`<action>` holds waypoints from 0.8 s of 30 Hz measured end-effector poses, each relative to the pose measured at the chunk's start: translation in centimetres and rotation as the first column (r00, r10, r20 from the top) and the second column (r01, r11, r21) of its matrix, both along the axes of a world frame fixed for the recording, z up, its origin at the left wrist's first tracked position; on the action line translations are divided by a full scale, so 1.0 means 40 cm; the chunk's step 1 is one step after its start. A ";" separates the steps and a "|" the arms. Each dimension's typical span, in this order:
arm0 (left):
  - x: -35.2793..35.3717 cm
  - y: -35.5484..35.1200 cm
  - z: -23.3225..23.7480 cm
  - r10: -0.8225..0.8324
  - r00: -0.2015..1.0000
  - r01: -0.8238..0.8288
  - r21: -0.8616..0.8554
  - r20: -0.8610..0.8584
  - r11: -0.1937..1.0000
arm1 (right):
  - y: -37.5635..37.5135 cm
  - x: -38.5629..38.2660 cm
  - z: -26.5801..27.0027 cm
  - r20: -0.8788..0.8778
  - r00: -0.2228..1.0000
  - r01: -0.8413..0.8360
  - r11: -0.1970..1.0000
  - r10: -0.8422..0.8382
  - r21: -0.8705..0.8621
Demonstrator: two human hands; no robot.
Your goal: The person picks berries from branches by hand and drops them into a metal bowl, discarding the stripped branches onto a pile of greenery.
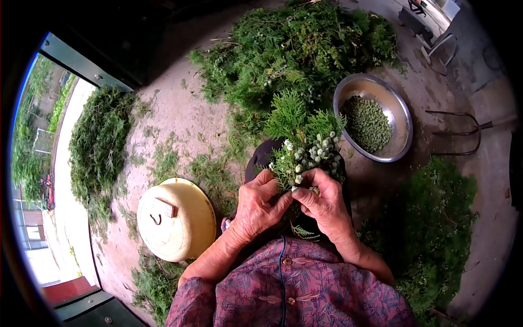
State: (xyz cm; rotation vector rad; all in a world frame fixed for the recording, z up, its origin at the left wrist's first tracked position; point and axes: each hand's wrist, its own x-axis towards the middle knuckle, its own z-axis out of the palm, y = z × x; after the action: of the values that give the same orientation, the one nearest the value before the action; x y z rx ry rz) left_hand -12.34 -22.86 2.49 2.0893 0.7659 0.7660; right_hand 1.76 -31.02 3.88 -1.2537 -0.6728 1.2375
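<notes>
Over my lap lies a leafy conifer branch [289, 117] bearing a cluster of pale blue-green cones [321, 150]. The base of this branch is gripped by my left hand [260, 203], its fingers curled closed. My right hand [324, 204] is closed in a pinch at the lower cones, thumb and forefinger meeting around a small cone [314, 190]. Both hands are close together, nearly touching at the thumbs. Part of the stem is hidden behind the fingers. To the right front stands a metal bowl [403, 122] partly filled with many loose green cones [368, 122].
A big heap of cut conifer branches [305, 43] lies ahead. More piles rest at the left [101, 144] and right [427, 229]. An upturned cream basin [182, 223] sits left of my legs. At the right a pitchfork [468, 133] lies on the floor.
</notes>
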 end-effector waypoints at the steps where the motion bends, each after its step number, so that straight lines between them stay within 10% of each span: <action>1: 0.000 0.000 -0.001 0.004 1.000 -0.003 0.039 -0.028 0.999 | 0.002 -0.001 -0.001 0.053 0.999 0.005 1.000 -0.005 0.002; 7: 0.004 0.000 0.014 -0.030 0.999 0.032 0.072 -0.021 0.997 | 0.002 0.004 -0.006 0.259 0.965 -0.032 0.999 0.026 0.018; 10: 0.002 0.003 0.012 -0.038 0.999 0.040 -0.068 0.036 0.997 | -0.004 0.031 -0.016 -0.440 0.891 -0.127 0.992 0.113 -0.001; 13: -0.004 0.008 0.000 -0.050 0.995 0.065 -0.180 0.086 0.981 | -0.008 0.037 -0.032 -0.531 0.844 -0.064 0.997 0.075 0.038; 24: 0.005 0.010 -0.005 -0.085 0.985 0.113 -0.190 0.151 0.975 | 0.008 0.004 -0.014 -0.314 0.949 -0.010 0.998 -0.011 -0.066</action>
State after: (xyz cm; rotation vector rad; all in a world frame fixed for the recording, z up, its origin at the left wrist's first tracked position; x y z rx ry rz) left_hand -12.13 -22.48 2.30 1.8590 0.6279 0.7429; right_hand 1.90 -30.69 3.33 -1.0774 -0.4012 1.4308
